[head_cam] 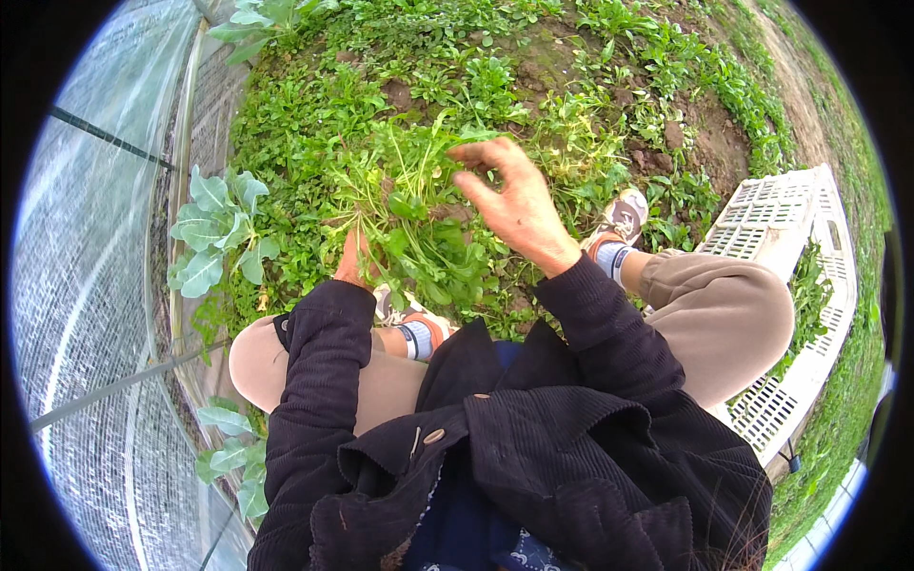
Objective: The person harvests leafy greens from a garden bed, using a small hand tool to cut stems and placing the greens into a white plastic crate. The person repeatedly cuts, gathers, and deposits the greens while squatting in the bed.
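Note:
A bunch of uprooted leafy green plants with thin pale stems spreads in front of me, and my left hand is closed on it from below; leaves cover most of its fingers. To the right of the bunch, my right hand is raised with thumb and forefinger apart and nothing visible between them. Its fingertips are close to the outer leaves. Beneath and beyond both hands, low green plants grow thickly in brown soil.
A white slatted plastic crate with some greens inside stands beside my right knee. On the left are bluish broad-leaved plants and a translucent sheet wall with poles. My shoes rest among the plants. Bare soil shows further right.

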